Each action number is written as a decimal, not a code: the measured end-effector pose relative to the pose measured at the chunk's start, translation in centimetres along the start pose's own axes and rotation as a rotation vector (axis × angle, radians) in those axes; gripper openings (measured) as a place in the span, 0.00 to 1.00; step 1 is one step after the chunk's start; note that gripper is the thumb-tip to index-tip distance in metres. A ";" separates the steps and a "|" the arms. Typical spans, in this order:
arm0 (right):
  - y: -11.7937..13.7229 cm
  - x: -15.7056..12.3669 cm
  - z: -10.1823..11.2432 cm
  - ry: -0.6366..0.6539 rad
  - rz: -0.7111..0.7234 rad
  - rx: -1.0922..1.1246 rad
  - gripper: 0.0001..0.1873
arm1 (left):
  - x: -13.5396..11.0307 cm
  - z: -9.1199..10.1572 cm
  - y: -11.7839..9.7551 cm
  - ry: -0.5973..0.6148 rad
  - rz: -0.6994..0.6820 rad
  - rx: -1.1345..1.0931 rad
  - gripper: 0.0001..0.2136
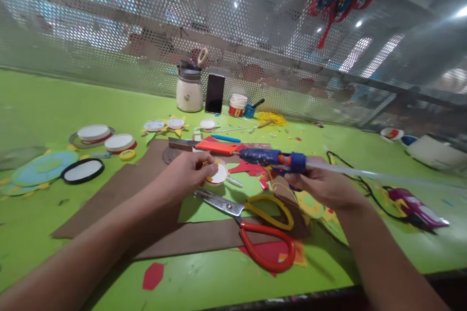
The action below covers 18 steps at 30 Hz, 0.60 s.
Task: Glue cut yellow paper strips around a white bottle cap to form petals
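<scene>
My right hand (pixel 324 182) grips a blue hot glue gun (pixel 268 157), a long clear glue stick (pixel 350 169) running out of its back. Its nozzle points left, towards my left hand (pixel 193 172). Between the thumb and fingers of that hand is a small white disc (pixel 220 174) with bits of yellow at its edge. Scissors (pixel 233 209) with one yellow and one red handle lie just below, blades partly over green paper. Behind the disc rests a cutter knife with an orange handle (pixel 216 147). Brown sheet material (pixel 109 199) spreads under my left forearm.
At the back stand a white jug (pixel 189 90), a phone (pixel 215 93) and small paint pots (pixel 238 105). White round lids (pixel 94 133) and a black-rimmed oval (pixel 83 170) lie left. A purple glue gun (pixel 418 208) with a black cord lies right, near a white bowl (pixel 434 153).
</scene>
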State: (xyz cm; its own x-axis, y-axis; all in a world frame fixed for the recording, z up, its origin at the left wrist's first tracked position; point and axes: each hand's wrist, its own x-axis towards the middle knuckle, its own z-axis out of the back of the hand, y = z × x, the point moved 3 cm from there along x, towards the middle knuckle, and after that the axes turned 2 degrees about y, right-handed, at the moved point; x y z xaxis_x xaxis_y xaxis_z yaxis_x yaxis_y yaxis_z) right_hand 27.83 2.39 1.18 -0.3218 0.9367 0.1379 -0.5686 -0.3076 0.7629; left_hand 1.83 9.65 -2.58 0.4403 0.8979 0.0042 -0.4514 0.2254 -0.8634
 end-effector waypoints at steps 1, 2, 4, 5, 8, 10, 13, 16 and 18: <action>0.4 0.1 -0.4 0.008 0.023 -0.029 0.15 | 0.0 0.0 0.0 -0.002 -0.001 0.028 0.12; 0.7 0.2 -0.7 0.012 0.047 -0.056 0.13 | 0.0 -0.1 0.0 -0.003 -0.003 0.055 0.12; 1.3 0.5 -1.3 0.016 0.093 -0.105 0.10 | 0.1 -0.1 0.2 -0.002 -0.006 0.095 0.12; 1.4 0.6 -1.6 0.021 0.106 -0.123 0.09 | 0.1 -0.2 0.2 0.001 -0.004 0.105 0.12; 1.4 0.8 -2.1 0.058 0.095 -0.161 0.09 | 0.0 -0.3 0.2 0.009 0.011 0.128 0.13; 1.2 0.8 -2.4 0.080 0.065 -0.192 0.09 | -0.2 -0.4 0.0 0.012 0.025 0.151 0.13; 1.1 0.8 -2.7 0.094 0.047 -0.201 0.09 | -0.4 -0.5 -0.6 0.010 0.031 0.173 0.13; 1.2 0.8 -2.7 0.091 0.047 -0.195 0.10 | -0.6 -0.4 -0.9 0.006 0.036 0.168 0.13; 1.2 0.8 -2.7 0.087 0.048 -0.202 0.10 | -0.6 -0.4 -0.9 0.006 0.034 0.170 0.13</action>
State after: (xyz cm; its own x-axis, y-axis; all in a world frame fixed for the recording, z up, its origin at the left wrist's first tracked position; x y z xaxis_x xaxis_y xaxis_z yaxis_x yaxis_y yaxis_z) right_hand 24.82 2.28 0.50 -0.4116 0.9048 0.1090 -0.6884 -0.3870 0.6135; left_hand 2.26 8.73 -1.98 0.4264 0.9041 -0.0270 -0.5910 0.2559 -0.7650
